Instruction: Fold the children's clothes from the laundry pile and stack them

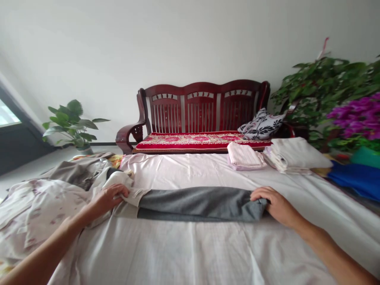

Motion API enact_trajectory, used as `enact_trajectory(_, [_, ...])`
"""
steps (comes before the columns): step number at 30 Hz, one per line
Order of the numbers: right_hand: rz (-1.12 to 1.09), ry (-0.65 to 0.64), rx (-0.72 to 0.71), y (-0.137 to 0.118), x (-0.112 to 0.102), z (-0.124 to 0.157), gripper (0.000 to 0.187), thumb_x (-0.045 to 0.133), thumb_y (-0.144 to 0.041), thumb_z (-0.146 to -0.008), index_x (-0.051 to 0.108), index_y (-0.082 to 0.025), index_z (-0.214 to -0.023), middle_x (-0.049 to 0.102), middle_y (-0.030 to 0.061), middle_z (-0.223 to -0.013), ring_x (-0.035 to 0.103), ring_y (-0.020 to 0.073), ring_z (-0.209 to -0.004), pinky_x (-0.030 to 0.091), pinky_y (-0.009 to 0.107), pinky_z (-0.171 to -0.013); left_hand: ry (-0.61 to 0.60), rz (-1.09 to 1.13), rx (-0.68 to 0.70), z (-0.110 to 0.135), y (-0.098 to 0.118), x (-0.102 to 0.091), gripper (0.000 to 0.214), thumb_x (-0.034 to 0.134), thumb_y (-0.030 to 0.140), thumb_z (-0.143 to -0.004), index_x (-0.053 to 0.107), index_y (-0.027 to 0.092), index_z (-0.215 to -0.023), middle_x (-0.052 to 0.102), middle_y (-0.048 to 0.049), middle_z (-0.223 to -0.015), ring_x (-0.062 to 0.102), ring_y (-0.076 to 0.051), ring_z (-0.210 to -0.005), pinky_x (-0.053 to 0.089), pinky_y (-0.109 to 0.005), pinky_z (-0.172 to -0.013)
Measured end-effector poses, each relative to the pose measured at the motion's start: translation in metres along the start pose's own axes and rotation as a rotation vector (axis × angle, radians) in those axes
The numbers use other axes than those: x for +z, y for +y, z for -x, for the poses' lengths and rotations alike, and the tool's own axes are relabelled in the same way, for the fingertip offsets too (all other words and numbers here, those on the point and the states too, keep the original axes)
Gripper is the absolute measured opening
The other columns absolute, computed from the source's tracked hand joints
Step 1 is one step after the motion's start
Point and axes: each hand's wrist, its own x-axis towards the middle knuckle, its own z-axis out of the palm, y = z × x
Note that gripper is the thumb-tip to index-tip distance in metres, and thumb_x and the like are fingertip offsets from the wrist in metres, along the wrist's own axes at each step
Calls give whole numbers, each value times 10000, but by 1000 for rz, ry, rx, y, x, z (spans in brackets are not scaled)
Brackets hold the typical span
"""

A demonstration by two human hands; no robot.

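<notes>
A pair of grey trousers [198, 204] with a light beige waistband lies stretched lengthwise across the pale sheet [190, 253]. At the beige end, on the left, my left hand [114, 194] is closed on the waistband. My right hand [268, 200] pinches the grey leg end at the other side, thumb hidden beneath the cloth. Between the two hands the fabric forms a long narrow strip with a fold along its lower edge. Just beyond my left hand lies a heap of loose clothes [50, 202], white patterned and grey-brown.
Folded cloths, a pink one [246, 155] and a white stack [299, 154], sit at the far right of the sheet. Behind stands a dark red wooden bench [198, 107] with a patterned cushion [261, 124]. Potted plants [74, 126] and purple flowers [359, 114] flank it. Blue cloth [356, 180] lies right.
</notes>
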Motion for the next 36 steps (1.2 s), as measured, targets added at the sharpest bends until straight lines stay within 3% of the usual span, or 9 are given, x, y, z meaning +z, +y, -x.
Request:
enact_trajectory(5, [-138, 154, 134, 3, -6, 1, 177, 580, -292, -694, 727, -248, -781, 774, 78, -942, 700, 267, -951, 519, 412, -943, 172, -135, 3, 12, 9, -5, 111, 501, 264, -768, 596, 216, -796, 699, -28, -969, 640, -203, -877, 504, -293, -802])
enact_trajectory(10, [-78, 125, 129, 17, -4, 10, 173, 605, -349, -674, 733, -240, -716, 773, 87, -916, 710, 302, -934, 526, 485, -952, 6, -153, 36, 32, 11, 4, 114, 470, 191, -769, 579, 222, -762, 707, -38, -1105, 658, -197, -984, 490, -284, -875])
enact_trajectory(13, [-19, 135, 94, 18, -3, 12, 204, 577, -301, -678, 759, -253, -756, 772, 79, -943, 695, 303, -997, 498, 489, -1008, -12, -172, -1, 38, 14, 8, 125, 471, 192, -770, 589, 230, -784, 707, -38, -1160, 662, -206, -1019, 489, -290, -893])
enact_trajectory(18, [40, 8, 6, 4, -8, 16, 465, 541, -190, -582, 790, -290, -962, 726, 41, -1208, 546, 316, -1300, 370, 509, -1151, 4, -214, 13, 41, 17, 9, 146, 487, 187, -737, 585, 239, -833, 703, -30, -1156, 673, -201, -1003, 495, -270, -847])
enact_trajectory(21, [15, -92, -10, -4, -9, 18, 337, 571, -181, -568, 773, -277, -821, 742, 46, -1147, 554, 324, -1290, 365, 510, -1154, -24, -240, 43, 44, 18, 12, 163, 499, 184, -727, 581, 245, -855, 698, -36, -1165, 669, -210, -1024, 494, -270, -846])
enact_trajectory(24, [-66, 23, 48, -7, -10, 16, 52, 633, -285, -663, 680, -262, -659, 763, 72, -956, 613, 325, -1203, 422, 493, -1106, 2, -282, 4, 47, 19, 13, 146, 494, 219, -764, 578, 246, -881, 683, -36, -1190, 675, -205, -955, 495, -267, -788])
enact_trajectory(28, [-71, 221, 57, -1, -15, 16, 103, 634, -355, -728, 668, -268, -685, 755, 82, -981, 604, 312, -1221, 413, 484, -1114, 32, -310, -9, 51, 19, 15, 146, 483, 227, -765, 585, 253, -867, 682, -20, -1158, 670, -201, -918, 494, -254, -741])
enact_trajectory(32, [23, 48, 36, 10, -16, 23, 168, 546, -220, -653, 705, -273, -649, 768, 63, -1005, 579, 317, -1262, 405, 523, -1116, 20, -271, 14, 54, 20, 18, 154, 482, 229, -765, 602, 251, -859, 689, -37, -1130, 671, -221, -953, 515, -280, -779])
enact_trajectory(36, [11, 53, 59, 19, -15, 25, 264, 513, -181, -598, 732, -269, -715, 762, 64, -1070, 582, 307, -1267, 413, 513, -1119, 29, -338, 23, 54, 28, 18, 180, 448, 211, -798, 615, 234, -860, 673, -71, -1193, 667, -240, -970, 523, -309, -766])
